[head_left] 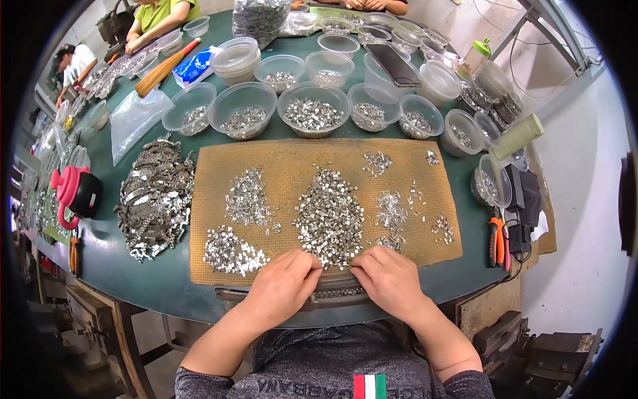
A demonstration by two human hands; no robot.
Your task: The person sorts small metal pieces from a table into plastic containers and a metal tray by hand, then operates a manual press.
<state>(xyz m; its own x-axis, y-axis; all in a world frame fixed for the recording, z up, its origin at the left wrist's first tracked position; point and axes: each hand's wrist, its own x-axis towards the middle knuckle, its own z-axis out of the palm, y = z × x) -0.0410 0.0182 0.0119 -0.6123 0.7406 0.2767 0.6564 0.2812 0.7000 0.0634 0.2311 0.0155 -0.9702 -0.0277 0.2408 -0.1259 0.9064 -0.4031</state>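
My left hand [284, 282] and my right hand [387, 276] rest at the near edge of a tan textured mat [279, 156], fingers pinched together. Whatever the fingertips hold is too small to make out. Just beyond them, between the hands, lies the largest heap of small silver metal pieces [329, 219]. Smaller heaps flank it: shiny flat bits [232, 251] and thin bits [247, 199] to the left, more thin bits [391, 211] to the right. Below my hands, a dark rail [332, 296] with a row of small metal parts runs along the table edge.
See-through bowls of metal pieces [314, 110] line the mat's far side. Stacked silver strips [156, 199] lie left, near a black-and-pink mug [83, 193]. Pliers [496, 241] lie right. A phone [393, 65] rests on bowls. Other people [159, 23] sit across the green table [159, 276].
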